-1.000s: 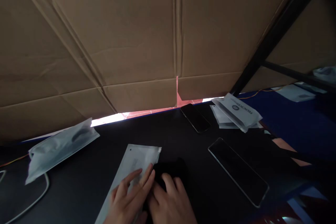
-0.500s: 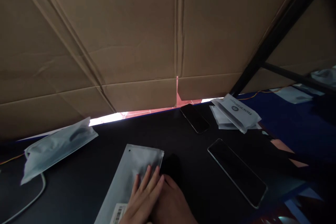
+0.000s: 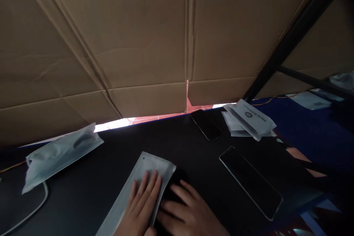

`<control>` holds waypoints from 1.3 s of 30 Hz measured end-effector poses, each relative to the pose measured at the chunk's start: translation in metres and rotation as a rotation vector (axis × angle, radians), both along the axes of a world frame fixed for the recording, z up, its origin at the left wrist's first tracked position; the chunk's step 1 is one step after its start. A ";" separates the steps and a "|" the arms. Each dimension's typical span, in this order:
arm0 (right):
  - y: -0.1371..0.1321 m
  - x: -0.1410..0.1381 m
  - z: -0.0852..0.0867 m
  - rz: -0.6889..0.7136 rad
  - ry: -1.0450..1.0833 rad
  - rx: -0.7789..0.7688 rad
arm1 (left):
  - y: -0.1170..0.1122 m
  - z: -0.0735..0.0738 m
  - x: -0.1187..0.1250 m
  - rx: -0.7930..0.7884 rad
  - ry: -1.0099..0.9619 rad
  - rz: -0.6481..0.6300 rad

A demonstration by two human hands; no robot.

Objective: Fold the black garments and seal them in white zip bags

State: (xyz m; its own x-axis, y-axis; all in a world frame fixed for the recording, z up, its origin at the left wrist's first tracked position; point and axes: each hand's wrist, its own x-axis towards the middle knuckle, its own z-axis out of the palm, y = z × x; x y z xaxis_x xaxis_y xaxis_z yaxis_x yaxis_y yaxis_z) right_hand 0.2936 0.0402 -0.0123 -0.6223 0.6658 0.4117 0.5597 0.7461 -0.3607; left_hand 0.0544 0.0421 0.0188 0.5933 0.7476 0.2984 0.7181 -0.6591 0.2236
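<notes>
A frosted zip bag [image 3: 155, 163] lies at a slant on the black table, with a small hole near its far end. My left hand [image 3: 140, 201] rests flat on it, fingers stretched forward. Just right of the bag is my right hand [image 3: 190, 210], its fingers apart and pointing at the bag's right edge. Some of its fingertips are in shadow by that edge, and whether they touch the bag I cannot tell. The bag's near end runs out of view.
Two phones, one farther back [image 3: 206, 125] and one nearer [image 3: 251, 182], lie to the right. Behind them is a stack of white printed pouches [image 3: 250, 118]. Another frosted bag [image 3: 65, 155] sits at left over a cable [image 3: 41, 204]. Cardboard [image 3: 143, 44] walls the back.
My hands have come apart: the left has slid left on the bag, the right has moved right with its fingers spreading. The bag has turned slightly, its far end shifting right.
</notes>
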 end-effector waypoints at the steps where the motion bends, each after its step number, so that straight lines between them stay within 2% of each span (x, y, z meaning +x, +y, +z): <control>1: -0.001 -0.008 -0.010 0.030 0.016 0.042 | -0.001 -0.001 0.003 -0.025 -0.014 -0.012; 4: -0.003 -0.030 -0.031 0.014 0.046 0.178 | -0.002 -0.007 0.007 -0.043 -0.015 -0.041; 6: -0.004 -0.040 -0.040 -0.070 0.058 0.233 | -0.001 -0.017 0.008 -0.038 -0.022 -0.036; 10: -0.008 -0.052 -0.047 -0.319 0.067 0.212 | 0.000 -0.047 0.009 0.026 -0.070 0.050; 13: -0.012 -0.061 -0.045 -0.438 0.078 0.184 | -0.005 -0.058 0.008 0.021 -0.086 0.114; 16: -0.010 -0.061 -0.035 -0.354 0.084 0.186 | -0.009 -0.052 0.009 -0.004 -0.088 0.132; 21: -0.002 -0.036 -0.012 -0.037 0.047 0.197 | 0.000 -0.021 0.014 -0.019 -0.077 0.166; 24: 0.000 -0.028 -0.010 0.049 0.002 0.184 | 0.010 -0.004 0.010 0.009 -0.060 0.182; 27: -0.002 -0.039 -0.018 -0.006 0.036 0.135 | 0.014 0.003 0.000 0.035 -0.025 0.150; 30: -0.005 -0.058 -0.026 -0.155 0.068 0.055 | 0.009 0.001 -0.006 0.067 0.044 0.103; 34: -0.006 -0.073 -0.028 -0.355 0.076 -0.059 | -0.004 -0.003 0.000 0.058 0.032 0.188; 39: -0.001 -0.070 -0.019 -0.349 0.125 -0.099 | -0.006 -0.005 -0.003 0.025 0.023 0.139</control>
State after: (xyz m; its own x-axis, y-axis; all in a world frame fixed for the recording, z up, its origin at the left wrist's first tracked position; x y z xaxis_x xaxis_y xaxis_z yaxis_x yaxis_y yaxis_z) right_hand 0.2241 0.0388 -0.0315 -0.3006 0.8691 0.3929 0.7208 0.4768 -0.5032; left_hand 0.0513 0.0358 0.0139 0.4916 0.8154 0.3055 0.8074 -0.5583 0.1908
